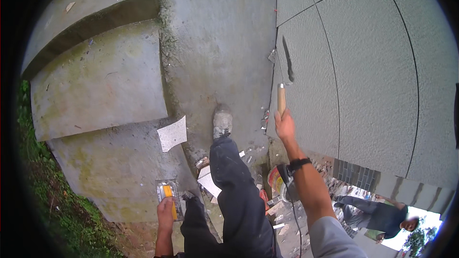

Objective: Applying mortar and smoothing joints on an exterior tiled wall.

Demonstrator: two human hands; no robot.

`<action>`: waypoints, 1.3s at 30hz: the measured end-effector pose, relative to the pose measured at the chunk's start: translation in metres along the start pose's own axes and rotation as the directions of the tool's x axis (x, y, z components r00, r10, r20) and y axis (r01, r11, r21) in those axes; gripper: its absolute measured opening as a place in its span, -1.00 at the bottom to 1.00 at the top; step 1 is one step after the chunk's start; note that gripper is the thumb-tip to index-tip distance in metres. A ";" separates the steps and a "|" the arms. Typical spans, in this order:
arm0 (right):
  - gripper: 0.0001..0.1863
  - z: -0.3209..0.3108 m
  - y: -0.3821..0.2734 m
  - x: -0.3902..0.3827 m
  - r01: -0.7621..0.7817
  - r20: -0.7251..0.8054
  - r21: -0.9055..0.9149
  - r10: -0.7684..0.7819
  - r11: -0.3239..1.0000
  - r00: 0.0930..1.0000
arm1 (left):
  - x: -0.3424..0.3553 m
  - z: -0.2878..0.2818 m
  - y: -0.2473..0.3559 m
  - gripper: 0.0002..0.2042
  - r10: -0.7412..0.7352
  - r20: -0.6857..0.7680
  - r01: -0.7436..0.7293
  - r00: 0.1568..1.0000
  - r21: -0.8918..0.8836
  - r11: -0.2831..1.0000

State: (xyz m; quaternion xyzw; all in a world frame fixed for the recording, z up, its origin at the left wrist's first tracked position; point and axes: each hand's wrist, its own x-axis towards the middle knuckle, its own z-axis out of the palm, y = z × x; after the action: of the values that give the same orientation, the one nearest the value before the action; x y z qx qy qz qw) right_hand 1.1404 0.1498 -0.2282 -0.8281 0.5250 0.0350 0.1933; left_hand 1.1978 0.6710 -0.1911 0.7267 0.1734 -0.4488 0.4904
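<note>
My right hand (286, 126) is closed around the wooden handle of a pointed trowel (281, 96). The trowel's dark, narrow-looking blade points away from me, close to the textured grey wall (377, 67) on the right; whether it touches the wall I cannot tell. Down at the lower left, my left hand (165, 216) grips the yellow handle of a flat plastering trowel (167, 191). That trowel's rectangular metal plate lies beside my leg, above the concrete step. Thin dark joint lines divide the wall into large panels.
Broad concrete steps (95, 79) drop along the left, with plants (52, 181) beyond. A pale board offcut (173, 134) lies on a step edge. By my legs are rubble, a colourful bucket (276, 180) and a dark cord (300, 231). Another person (382, 219) is at the lower right.
</note>
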 end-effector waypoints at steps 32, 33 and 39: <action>-0.71 0.049 0.088 -0.065 -0.233 0.249 0.540 0.110 0.809 0.962 | 0.000 0.023 0.017 -0.66 -0.006 0.013 0.007 1.000 -0.025 1.000; -0.71 0.053 0.083 -0.077 -0.218 0.221 0.577 0.107 0.787 0.969 | -0.002 0.020 0.017 -0.66 -0.029 -0.014 0.028 0.999 -0.016 0.999; -0.69 0.065 0.049 0.018 -0.158 0.142 0.613 0.089 0.774 0.986 | 0.010 0.032 0.005 -0.69 -0.080 -0.022 0.078 0.997 -0.048 0.996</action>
State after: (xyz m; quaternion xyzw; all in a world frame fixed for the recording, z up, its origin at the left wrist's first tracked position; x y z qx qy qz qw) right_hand 1.1144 0.1393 -0.3069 -0.6785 0.5494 -0.0840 0.4803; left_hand 1.1909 0.6394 -0.2001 0.7128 0.2182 -0.4551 0.4870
